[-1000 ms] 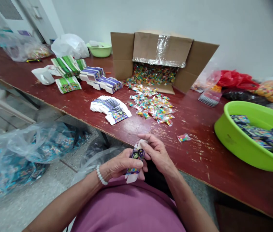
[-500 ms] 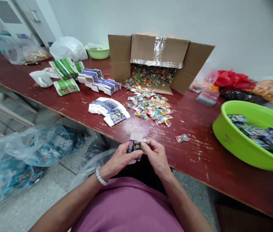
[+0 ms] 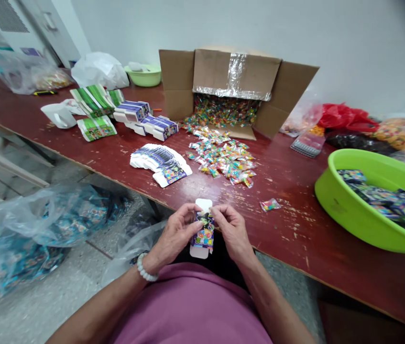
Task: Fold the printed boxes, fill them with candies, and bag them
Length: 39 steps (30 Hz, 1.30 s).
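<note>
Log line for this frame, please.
left hand: holds small box | right hand: pinches box top | single candy near right hand | flat boxes and basin on table

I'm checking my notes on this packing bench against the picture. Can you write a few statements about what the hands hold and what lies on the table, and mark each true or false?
1. Both hands hold one small printed carton. True: the left hand and the right hand grip the small carton from either side, its white flaps open at top and bottom.
2. The cardboard box lies on its side with sweets spilling out. True: wrapped sweets spread from the cardboard box onto the red table.
3. The green basin is empty. False: the green basin holds dark printed packs.
4. The fanned stack of flat cartons sits inside the basin. False: the flat cartons lie on the table, left of the sweets.
5. One sweet lies apart from the pile. True: a single sweet lies nearer the right hand.
</note>
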Each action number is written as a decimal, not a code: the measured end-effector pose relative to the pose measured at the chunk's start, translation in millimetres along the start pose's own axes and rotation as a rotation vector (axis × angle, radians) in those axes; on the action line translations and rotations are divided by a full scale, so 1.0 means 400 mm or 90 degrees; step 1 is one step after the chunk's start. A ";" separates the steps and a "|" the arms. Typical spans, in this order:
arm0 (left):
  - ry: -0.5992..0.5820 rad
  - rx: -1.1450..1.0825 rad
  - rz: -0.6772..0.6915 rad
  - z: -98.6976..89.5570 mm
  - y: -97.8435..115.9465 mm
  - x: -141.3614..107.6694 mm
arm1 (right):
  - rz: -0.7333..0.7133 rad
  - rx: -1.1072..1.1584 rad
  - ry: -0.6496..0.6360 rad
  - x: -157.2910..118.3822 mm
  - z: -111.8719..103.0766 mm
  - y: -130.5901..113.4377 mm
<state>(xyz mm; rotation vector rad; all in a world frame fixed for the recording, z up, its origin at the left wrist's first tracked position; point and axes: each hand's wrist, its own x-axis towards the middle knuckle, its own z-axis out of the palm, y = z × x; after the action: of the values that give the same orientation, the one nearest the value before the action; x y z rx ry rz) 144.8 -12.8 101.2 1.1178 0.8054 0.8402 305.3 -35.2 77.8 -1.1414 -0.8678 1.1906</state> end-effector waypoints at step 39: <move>-0.042 -0.084 -0.193 0.012 -0.019 -0.010 | -0.173 -0.273 -0.240 -0.005 -0.020 -0.072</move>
<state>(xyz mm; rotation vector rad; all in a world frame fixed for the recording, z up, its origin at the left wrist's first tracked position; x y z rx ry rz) 148.4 -19.9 95.6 0.8763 0.8273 0.5902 319.4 -38.6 103.8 -1.1014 -1.5719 1.0331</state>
